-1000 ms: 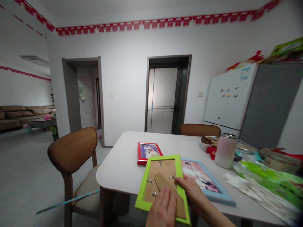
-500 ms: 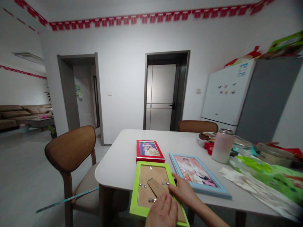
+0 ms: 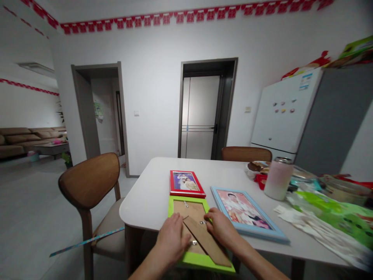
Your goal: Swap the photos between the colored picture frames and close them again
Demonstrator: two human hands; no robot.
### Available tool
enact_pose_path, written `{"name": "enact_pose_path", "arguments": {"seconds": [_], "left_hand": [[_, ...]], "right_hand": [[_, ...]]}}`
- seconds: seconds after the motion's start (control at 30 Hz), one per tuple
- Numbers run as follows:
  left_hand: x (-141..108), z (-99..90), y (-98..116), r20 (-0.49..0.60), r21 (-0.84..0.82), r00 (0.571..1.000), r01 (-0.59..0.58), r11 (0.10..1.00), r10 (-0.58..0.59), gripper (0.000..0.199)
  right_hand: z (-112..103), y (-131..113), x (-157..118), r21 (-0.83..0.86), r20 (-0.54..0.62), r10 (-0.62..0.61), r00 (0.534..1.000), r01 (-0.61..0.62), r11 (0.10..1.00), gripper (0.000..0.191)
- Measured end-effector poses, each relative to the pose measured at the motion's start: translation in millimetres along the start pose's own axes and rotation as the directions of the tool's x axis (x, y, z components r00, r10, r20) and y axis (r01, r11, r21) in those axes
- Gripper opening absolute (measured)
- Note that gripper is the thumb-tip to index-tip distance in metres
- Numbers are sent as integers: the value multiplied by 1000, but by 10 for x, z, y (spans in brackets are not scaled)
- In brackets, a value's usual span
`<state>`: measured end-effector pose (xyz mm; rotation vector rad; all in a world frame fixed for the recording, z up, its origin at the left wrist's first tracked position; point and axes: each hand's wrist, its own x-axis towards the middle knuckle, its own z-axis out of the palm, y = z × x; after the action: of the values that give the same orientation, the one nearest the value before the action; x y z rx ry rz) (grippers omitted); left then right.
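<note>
A lime-green photo frame lies face down at the table's near edge, partly over it. Its brown backing board shows, with small metal clips and a slanted stand leg. My left hand is closed over the frame's left side, its fingers covering the clip there. On the opposite side, my right hand has bent fingers at the right clip and the frame's edge. Beyond lies a red photo frame, picture up. A light-blue photo frame, also picture up, rests to the right.
On the table's right stand a pink-and-white bottle, a green plastic package, white cloth gloves and a food container. A wooden chair is at the left, with another chair behind the table.
My left hand has moved from the frame's lower part to its left side. The right fingers have come over onto the right clip. The stand leg now tilts outward more.
</note>
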<state>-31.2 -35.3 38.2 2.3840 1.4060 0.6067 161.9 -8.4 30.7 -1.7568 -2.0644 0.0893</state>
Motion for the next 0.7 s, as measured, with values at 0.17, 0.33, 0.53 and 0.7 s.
{"name": "enact_pose_path", "arguments": {"seconds": [0.17,0.33,0.53,0.7], "left_hand": [[93,0,-218,-3,-32,999,41,999,-41,46],[70,68,-252,-27,-79,998,60,995,-62,48],[86,133,-312,-64,-107,993,89,990,-96,55],[102,162,-350,-88,-133,991,87,987,-99,54]], "right_hand": [[11,-12,53,-47,8,15,1000,-14,999,23],[8,-39,136,-89,-22,16,1000,-18,996,23],[188,-275,490,-47,-14,-52,999,51,998,26],[428,-336,733,-47,-65,46,997,-49,998,26]]}}
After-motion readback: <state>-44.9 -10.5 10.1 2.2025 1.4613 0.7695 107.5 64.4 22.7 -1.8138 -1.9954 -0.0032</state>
